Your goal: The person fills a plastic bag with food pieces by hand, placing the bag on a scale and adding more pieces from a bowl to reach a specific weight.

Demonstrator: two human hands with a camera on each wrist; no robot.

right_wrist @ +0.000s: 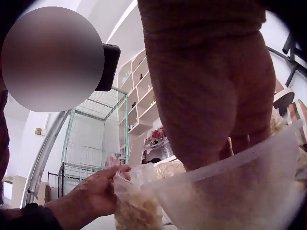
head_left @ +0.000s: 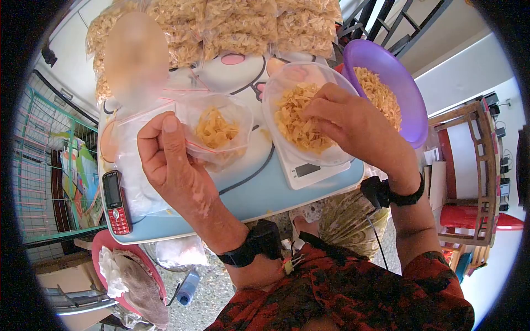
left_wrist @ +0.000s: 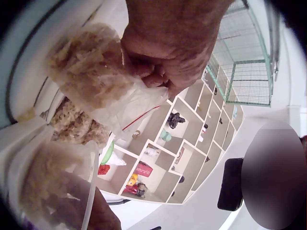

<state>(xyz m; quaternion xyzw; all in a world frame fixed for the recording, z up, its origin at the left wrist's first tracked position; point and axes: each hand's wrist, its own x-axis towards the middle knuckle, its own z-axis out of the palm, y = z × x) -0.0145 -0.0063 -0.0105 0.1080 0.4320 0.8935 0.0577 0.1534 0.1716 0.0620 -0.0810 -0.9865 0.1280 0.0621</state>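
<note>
Blue table (head_left: 248, 203), scale (head_left: 323, 175) near front edge, left hand (head_left: 175, 155) pinching bag (head_left: 245, 118), right hand (head_left: 356, 121) in tub (head_left: 327, 74), grip unclear

The head view is bright, palest on the wall (head_left: 477, 60) at 2 o'clock, with fisheye curvature bowing the table (head_left: 259, 198) and black corners all round. The 2 wrist views look hazier, the right hand (right_wrist: 206, 91) backlit and shadowed towards 12 o'clock. Oval blurs sit at 10 o'clock (head, right wrist) and 4 o'clock (left wrist).
</note>
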